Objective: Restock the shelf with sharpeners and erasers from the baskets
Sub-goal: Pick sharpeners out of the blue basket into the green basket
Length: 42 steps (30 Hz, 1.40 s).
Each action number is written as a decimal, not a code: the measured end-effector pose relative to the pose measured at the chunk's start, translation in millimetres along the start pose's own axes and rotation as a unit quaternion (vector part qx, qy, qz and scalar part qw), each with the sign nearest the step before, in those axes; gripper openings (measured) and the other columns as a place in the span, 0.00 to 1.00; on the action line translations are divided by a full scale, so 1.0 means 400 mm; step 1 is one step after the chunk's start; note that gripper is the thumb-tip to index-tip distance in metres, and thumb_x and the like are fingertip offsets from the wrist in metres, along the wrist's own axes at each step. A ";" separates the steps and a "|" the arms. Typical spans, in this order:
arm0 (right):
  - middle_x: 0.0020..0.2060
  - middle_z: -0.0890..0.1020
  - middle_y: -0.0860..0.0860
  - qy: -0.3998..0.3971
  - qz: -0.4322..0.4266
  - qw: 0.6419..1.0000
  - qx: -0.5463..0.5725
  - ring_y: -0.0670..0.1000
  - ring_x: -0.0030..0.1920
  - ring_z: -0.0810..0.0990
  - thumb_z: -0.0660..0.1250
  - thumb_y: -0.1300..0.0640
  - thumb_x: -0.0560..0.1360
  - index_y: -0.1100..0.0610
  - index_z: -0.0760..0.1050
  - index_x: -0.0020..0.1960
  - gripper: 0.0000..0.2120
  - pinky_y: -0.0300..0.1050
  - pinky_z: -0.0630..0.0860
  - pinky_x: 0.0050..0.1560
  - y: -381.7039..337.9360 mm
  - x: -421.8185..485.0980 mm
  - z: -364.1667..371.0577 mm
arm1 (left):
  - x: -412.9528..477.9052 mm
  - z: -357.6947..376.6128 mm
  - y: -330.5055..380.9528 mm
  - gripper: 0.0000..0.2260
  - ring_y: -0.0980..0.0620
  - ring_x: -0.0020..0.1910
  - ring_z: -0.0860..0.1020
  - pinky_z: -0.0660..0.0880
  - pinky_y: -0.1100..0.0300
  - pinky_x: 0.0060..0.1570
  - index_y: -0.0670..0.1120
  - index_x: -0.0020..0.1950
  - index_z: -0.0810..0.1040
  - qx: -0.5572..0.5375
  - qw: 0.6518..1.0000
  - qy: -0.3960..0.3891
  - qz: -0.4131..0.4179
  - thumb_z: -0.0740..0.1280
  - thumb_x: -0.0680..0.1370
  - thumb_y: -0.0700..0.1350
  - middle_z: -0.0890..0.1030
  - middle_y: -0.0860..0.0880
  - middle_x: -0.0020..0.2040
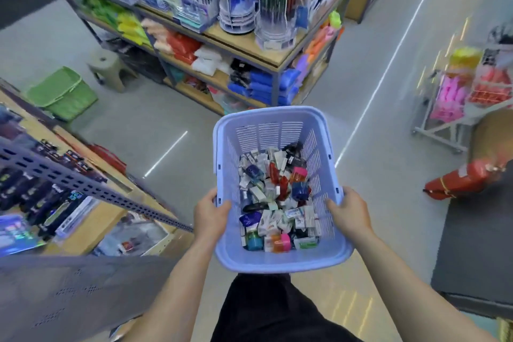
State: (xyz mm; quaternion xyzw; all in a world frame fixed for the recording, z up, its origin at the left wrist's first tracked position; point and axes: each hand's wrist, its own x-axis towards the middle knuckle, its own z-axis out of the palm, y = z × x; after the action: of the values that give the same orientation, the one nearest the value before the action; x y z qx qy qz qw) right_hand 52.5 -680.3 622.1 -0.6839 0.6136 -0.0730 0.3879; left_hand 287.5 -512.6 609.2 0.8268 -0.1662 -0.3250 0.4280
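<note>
The shelf (91, 203) waits at left while the left hand (212, 214) and right hand (351, 212) each grip a side rim of the blue basket (277, 258) (sharpeners and erasers (277, 203) heaped inside), keeping it level, likely for carrying.

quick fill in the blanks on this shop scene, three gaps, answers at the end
1. The left hand and the right hand grip the rim of the ____ basket of small packs.
2. The green basket stands on the ____ near a grey stool.
3. The red fire extinguisher lies on the person's ____ side.

Missing words: blue; floor; right
</note>
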 end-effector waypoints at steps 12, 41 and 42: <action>0.38 0.81 0.51 -0.115 -0.101 0.987 -0.039 0.48 0.33 0.79 0.68 0.60 0.79 0.56 0.74 0.55 0.07 0.40 0.68 0.28 -0.502 0.601 0.089 | 0.478 -0.084 0.239 0.11 0.52 0.41 0.82 0.78 0.56 0.38 0.53 0.57 0.77 -0.069 0.983 0.149 -0.084 0.67 0.80 0.38 0.82 0.56 0.46; 0.41 0.84 0.51 -0.344 -0.304 0.876 -0.148 0.49 0.37 0.82 0.70 0.59 0.77 0.57 0.78 0.53 0.06 0.41 0.75 0.30 -1.858 1.346 1.039 | 1.532 -0.859 0.327 0.12 0.51 0.45 0.83 0.81 0.54 0.42 0.50 0.57 0.80 -0.179 0.862 0.415 -0.229 0.67 0.79 0.35 0.83 0.55 0.46; 0.41 0.84 0.51 -0.344 -0.304 0.875 -0.153 0.47 0.36 0.81 0.69 0.59 0.77 0.57 0.77 0.53 0.05 0.39 0.71 0.28 -1.905 1.354 1.067 | 1.570 -0.900 0.332 0.12 0.52 0.45 0.82 0.80 0.58 0.40 0.50 0.57 0.79 -0.176 0.861 0.418 -0.230 0.67 0.79 0.35 0.83 0.55 0.46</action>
State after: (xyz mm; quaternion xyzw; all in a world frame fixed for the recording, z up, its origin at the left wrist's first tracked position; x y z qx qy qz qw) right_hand 1022.7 -1018.2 597.1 -0.8695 0.2063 0.1476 0.4237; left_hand 993.4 -721.1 621.3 0.8107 0.2832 -0.0623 0.5086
